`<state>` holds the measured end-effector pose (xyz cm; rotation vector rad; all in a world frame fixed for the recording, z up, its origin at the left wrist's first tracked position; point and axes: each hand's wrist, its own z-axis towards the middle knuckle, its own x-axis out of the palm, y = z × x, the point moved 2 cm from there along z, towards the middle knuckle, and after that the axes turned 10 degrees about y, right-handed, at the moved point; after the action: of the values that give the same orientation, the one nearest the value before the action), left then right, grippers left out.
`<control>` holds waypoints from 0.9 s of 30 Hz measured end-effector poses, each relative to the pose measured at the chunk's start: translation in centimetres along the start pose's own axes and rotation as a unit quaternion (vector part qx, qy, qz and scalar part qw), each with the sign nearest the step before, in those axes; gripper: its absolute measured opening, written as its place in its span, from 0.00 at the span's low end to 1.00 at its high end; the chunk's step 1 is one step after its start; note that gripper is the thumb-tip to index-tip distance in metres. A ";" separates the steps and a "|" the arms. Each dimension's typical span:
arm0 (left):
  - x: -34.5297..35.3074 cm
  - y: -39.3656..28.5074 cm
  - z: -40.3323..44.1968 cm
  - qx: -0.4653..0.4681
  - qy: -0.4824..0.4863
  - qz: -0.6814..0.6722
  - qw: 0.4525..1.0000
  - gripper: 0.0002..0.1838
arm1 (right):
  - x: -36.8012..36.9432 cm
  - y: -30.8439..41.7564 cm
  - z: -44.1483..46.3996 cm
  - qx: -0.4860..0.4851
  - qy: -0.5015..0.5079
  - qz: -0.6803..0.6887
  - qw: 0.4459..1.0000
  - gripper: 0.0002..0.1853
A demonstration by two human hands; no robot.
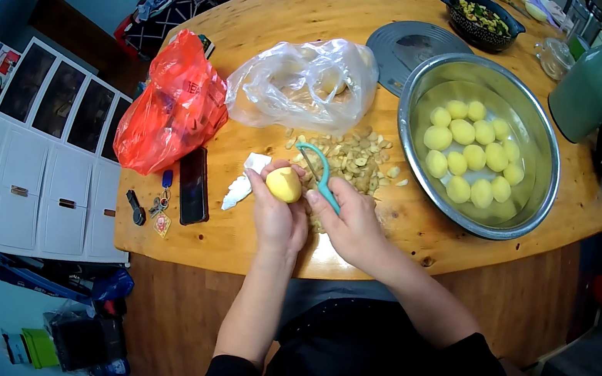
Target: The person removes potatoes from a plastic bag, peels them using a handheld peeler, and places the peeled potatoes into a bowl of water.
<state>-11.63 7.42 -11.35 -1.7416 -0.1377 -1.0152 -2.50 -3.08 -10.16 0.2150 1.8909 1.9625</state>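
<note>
My left hand [279,220] is closed around a peeled yellow potato [284,184], held up over the near part of the table. In my right hand [349,222] is a teal peeler [323,172], its head up and to the left, just above and right of the potato. A pile of potato peelings [355,163] lies on the table behind both hands. To the right, a large metal basin [404,137] holds several peeled potatoes [473,150] in water.
A clear plastic bag [300,87] and a red plastic bag [173,107] stand on the wooden table [281,10]. A phone [194,186], keys [158,206], a watch [134,207] and crumpled tissue [243,182] lie left. Behind are a grey round mat [404,44], a dark dish [480,32] and a green pitcher [589,91].
</note>
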 end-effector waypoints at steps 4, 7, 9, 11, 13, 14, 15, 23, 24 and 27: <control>1.0 0.2 -1.4 0.056 0.094 0.023 0.994 0.21 | 1.2 0.2 0.6 -0.027 -0.024 0.112 0.993 0.16; 3.2 -0.8 -2.5 0.008 0.028 -0.027 0.999 0.21 | 0.9 -0.7 1.0 -0.046 0.005 0.120 0.992 0.16; 1.9 -0.8 -2.4 -0.014 0.033 0.018 0.999 0.24 | 0.2 -0.3 1.3 -0.060 0.021 0.113 0.992 0.15; 1.1 -0.9 -2.5 -0.034 0.031 0.088 0.995 0.27 | -1.0 1.3 1.0 -0.057 0.031 0.007 0.998 0.15; 0.9 -1.1 -2.2 -0.037 0.011 0.088 0.995 0.27 | -1.5 2.2 0.7 -0.073 0.007 -0.091 0.993 0.16; 0.2 -1.0 -1.9 -0.034 0.012 0.078 0.996 0.26 | -1.4 2.0 0.5 -0.104 -0.051 -0.152 0.982 0.14; -0.2 -1.0 -1.7 -0.033 0.012 0.068 0.997 0.25 | -1.2 1.9 0.1 -0.097 -0.039 -0.183 0.977 0.13; 0.2 0.2 -1.3 -0.007 -0.027 0.070 0.997 0.24 | 0.7 1.5 -1.4 -0.133 -0.022 -0.293 0.947 0.09; 1.3 -0.2 -1.6 -0.005 -0.042 0.096 0.995 0.24 | 0.9 1.6 -1.4 -0.136 -0.028 -0.290 0.947 0.09; 1.4 0.3 -1.6 0.021 -0.051 0.125 0.991 0.22 | 0.9 1.5 -1.4 -0.139 -0.022 -0.296 0.945 0.09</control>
<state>-11.48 5.41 -10.47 -1.7229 -0.0036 -0.7370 -4.07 -4.01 -8.93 -0.3508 1.4018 1.7419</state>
